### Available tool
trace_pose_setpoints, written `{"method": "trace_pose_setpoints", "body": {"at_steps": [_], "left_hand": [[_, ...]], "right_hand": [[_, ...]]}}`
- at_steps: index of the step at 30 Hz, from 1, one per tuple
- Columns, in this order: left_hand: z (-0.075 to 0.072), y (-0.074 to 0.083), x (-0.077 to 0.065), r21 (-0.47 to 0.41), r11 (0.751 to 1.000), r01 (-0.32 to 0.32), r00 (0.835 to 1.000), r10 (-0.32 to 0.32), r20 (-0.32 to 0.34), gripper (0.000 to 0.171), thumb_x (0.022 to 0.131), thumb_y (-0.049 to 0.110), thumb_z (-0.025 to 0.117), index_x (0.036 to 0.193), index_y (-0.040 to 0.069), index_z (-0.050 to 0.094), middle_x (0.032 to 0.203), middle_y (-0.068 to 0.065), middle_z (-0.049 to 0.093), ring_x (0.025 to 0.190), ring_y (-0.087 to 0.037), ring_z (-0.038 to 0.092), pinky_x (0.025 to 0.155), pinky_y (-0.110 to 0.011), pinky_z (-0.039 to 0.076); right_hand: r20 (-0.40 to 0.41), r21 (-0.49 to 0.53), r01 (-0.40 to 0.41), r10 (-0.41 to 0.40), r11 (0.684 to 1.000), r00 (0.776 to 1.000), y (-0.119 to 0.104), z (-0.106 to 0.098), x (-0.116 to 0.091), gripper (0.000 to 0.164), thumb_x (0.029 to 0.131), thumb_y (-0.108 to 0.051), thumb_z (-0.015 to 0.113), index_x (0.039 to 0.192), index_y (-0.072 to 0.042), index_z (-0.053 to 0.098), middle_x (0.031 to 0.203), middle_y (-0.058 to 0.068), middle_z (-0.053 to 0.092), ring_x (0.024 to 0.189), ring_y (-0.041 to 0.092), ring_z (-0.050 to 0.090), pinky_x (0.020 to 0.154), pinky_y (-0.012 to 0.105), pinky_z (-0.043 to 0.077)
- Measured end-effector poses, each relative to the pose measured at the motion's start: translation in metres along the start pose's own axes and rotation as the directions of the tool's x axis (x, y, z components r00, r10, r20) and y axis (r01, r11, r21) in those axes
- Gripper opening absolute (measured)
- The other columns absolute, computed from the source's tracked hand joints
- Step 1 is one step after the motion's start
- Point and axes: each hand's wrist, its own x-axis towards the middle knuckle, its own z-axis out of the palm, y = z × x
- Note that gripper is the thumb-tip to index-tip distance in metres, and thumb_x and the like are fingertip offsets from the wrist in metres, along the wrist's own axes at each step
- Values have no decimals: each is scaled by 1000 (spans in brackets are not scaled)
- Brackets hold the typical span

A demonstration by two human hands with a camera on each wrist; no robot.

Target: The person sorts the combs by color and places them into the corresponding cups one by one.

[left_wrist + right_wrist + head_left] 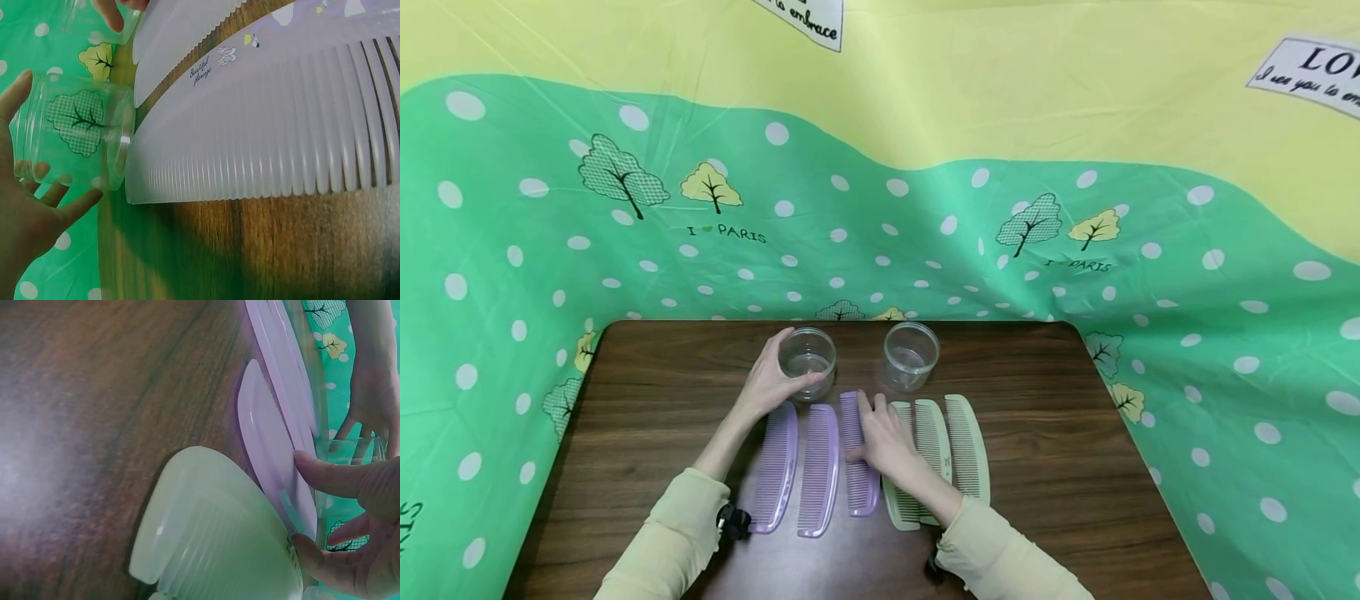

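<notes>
My left hand (772, 372) holds a clear round jar (808, 360) at the back of the table, fingers on its left side and thumb across its front. In the left wrist view the jar (78, 134) shows between spread thumb and fingers. A purple comb (862, 493), the rightmost of three, lies under my right hand (886, 435). That hand pinches it across its width, thumb at the toothed left edge and fingertips by the right edge. The right wrist view shows this comb (265, 425) flat against the wood.
Two more purple combs, an outer one (777, 475) and an inner one (818, 479), lie to the left. Three pale green combs (970, 454) overlap on the right, partly under my right arm. Another clear jar (912, 358) stands at the back. A patterned cloth (910, 242) hangs behind the table.
</notes>
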Motion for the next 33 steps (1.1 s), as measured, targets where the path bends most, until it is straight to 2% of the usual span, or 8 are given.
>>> {"method": "trace_pose_setpoints", "body": {"at_steps": [7,12,19,24,27,30,33], "left_hand": [[-4,-4,1,-83,997,-3,999,6,41,110,72,51,91,160,22,31,163,-10,39,148,-36,40,118,-64,34],[-5,-9,3,-122,993,-9,998,16,62,106,73,46,93,158,25,33,158,-8,44,143,-35,45,116,-62,37],[-5,-9,3,-137,991,-2,996,14,83,105,74,45,92,158,27,32,156,-8,46,142,-35,46,116,-61,36],[-6,-9,4,-126,992,8,996,4,93,104,75,47,91,158,29,31,156,-7,46,142,-35,46,116,-61,36],[-5,-9,4,-120,993,13,995,-1,101,104,75,49,91,157,32,30,157,-7,45,142,-35,46,116,-61,36],[-5,-9,3,-118,993,17,995,-4,103,103,75,50,90,157,34,30,157,-7,44,142,-35,46,115,-61,36],[-6,-9,2,-125,992,17,995,-5,99,102,75,49,90,156,34,31,158,-7,44,143,-35,45,116,-61,36]], "right_hand": [[44,27,-53,52,998,998,-3,0,7,115,55,-40,101,150,-2,48,125,26,58,86,38,68,69,47,57],[83,26,-68,66,997,994,-2,0,11,111,54,-43,101,144,-2,51,116,23,61,82,36,68,68,45,57],[137,69,-93,83,993,987,2,-3,17,106,56,-45,100,139,0,52,112,22,63,89,37,68,74,48,57],[176,101,-95,76,990,982,5,-10,20,86,61,-39,100,125,-1,57,104,17,65,96,35,67,80,49,56],[201,140,-93,64,986,978,7,-15,21,67,69,-33,96,116,-4,58,100,13,66,95,30,66,81,46,55],[225,230,-93,41,969,974,10,-18,20,48,78,-23,90,110,-5,58,92,10,66,81,24,65,71,38,54],[255,339,-104,15,935,967,14,-20,17,35,86,-13,82,108,-4,56,84,7,62,62,18,62,54,28,52]]}}
